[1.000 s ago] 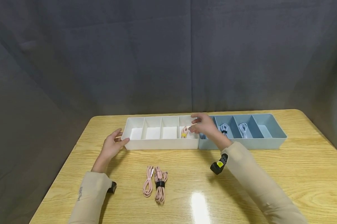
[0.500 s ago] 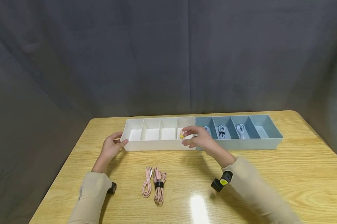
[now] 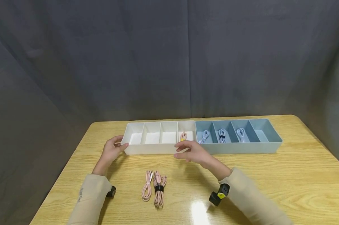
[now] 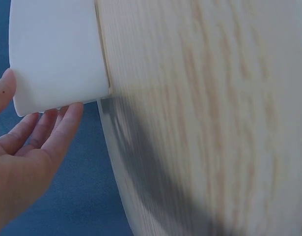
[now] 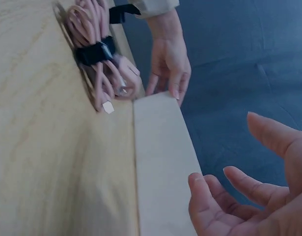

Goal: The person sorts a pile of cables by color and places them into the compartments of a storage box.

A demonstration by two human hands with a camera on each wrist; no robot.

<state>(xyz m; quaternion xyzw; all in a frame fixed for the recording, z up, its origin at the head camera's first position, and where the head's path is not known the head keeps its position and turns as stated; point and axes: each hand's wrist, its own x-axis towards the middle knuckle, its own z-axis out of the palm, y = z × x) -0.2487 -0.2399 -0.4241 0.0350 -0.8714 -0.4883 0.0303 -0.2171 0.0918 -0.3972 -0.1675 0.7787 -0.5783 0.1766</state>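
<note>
My left hand holds the left end of a white divided storage box, thumb at the rim and fingers against the end wall. In front of the box's right end, my right hand hovers with loosely bent fingers and nothing between them. A pink cable with a yellow tie lies in the rightmost white compartment, partly hidden. On the table in front lie a coiled pink cable and a pink cable bundle with a black strap.
A blue divided box adjoins the white one on the right. Coiled pale cables lie in three of its compartments. Behind the wooden table hangs a dark grey curtain.
My right hand has moved from over the rightmost white compartment toward me, to in front of the box. My left hand stays at the box's left end.
</note>
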